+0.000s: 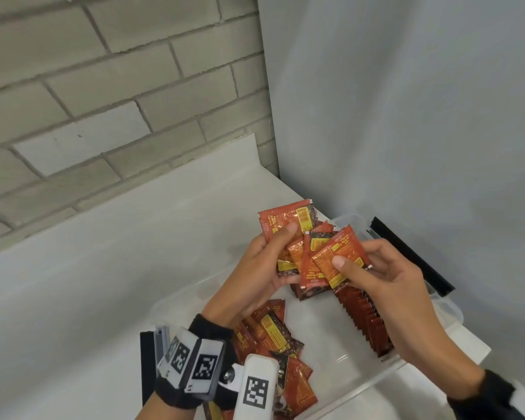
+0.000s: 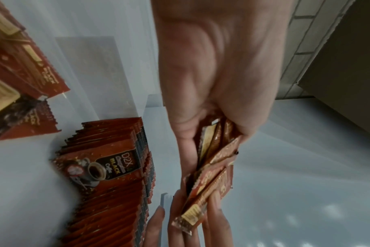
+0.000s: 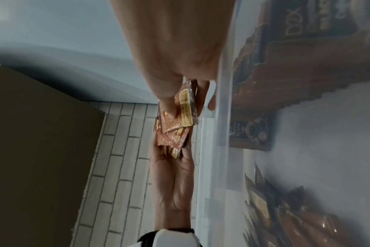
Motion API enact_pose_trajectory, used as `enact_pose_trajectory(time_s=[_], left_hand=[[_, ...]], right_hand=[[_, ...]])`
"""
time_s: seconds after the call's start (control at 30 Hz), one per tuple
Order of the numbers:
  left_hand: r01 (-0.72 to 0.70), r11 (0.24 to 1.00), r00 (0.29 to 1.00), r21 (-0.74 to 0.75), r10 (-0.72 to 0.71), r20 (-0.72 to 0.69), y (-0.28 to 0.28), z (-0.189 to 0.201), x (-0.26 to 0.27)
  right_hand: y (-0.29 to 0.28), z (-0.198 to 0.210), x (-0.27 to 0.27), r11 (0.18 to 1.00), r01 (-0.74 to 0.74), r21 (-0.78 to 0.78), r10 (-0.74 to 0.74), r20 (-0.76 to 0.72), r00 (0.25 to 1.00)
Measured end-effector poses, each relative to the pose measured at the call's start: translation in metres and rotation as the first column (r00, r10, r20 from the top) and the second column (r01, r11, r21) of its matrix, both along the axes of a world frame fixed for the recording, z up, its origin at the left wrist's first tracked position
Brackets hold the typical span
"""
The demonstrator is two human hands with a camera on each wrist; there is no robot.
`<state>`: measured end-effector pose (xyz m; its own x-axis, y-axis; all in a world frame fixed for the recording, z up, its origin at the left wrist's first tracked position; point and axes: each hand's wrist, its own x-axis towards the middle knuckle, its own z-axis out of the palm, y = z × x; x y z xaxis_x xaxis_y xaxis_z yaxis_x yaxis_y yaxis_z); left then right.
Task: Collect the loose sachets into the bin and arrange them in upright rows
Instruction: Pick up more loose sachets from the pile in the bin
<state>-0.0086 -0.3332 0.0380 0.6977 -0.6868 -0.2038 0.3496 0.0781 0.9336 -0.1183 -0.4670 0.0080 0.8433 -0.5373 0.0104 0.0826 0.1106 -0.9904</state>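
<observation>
here my left hand (image 1: 255, 268) grips a fanned bunch of sachets (image 1: 297, 237) above the clear bin (image 1: 373, 380) on the white bench (image 1: 103, 268). my right hand (image 1: 385, 277) pinches the front sachet (image 1: 340, 259) by thumb and fingers. inside the bin, an upright row (image 1: 367, 319) stands along the right wall; a loose pile (image 1: 273, 338) lies at the left.

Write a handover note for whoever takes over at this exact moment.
Left hand: grips a fanned bunch of red foil coffee sachets above the bin.
Right hand: pinches the front sachet of that fan.
Clear plastic bin: one upright row of sachets along its right side; a loose pile of sachets at its left.
Left: square up the bunch, stand it in a row, then the pile.
</observation>
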Motion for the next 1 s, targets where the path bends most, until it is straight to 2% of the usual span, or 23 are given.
enact_pose_trajectory(time_s=[0.2,0.37,0.53,0.63,0.77,1.0], left_hand=[[-0.012,0.999,0.997,0.032,0.010,0.071,0.002,-0.002,0.000],[-0.059,0.997,0.985,0.042,0.052,0.162,0.004,-0.001,0.003],[-0.088,0.995,0.976,0.042,0.078,0.205,0.008,-0.002,0.009],[-0.025,0.994,0.963,0.105,-0.004,0.268,0.009,-0.003,0.009],[0.089,0.984,0.954,0.157,-0.129,0.272,0.009,-0.003,0.005],[0.165,0.966,0.938,0.201,-0.217,0.271,0.011,0.000,0.004]], right_hand=[[0.000,-0.001,-0.002,1.000,0.006,-0.010,-0.007,-0.043,0.999],[-0.001,0.002,-0.005,0.998,0.001,0.067,0.000,-0.011,1.000],[-0.005,-0.001,-0.004,0.984,0.066,0.163,-0.074,0.040,0.996],[-0.007,-0.004,-0.003,0.978,0.082,0.192,-0.096,0.068,0.993],[-0.006,-0.005,-0.002,0.981,0.064,0.181,-0.082,0.094,0.992],[-0.004,-0.003,-0.001,0.996,0.039,0.079,-0.041,0.025,0.999]])
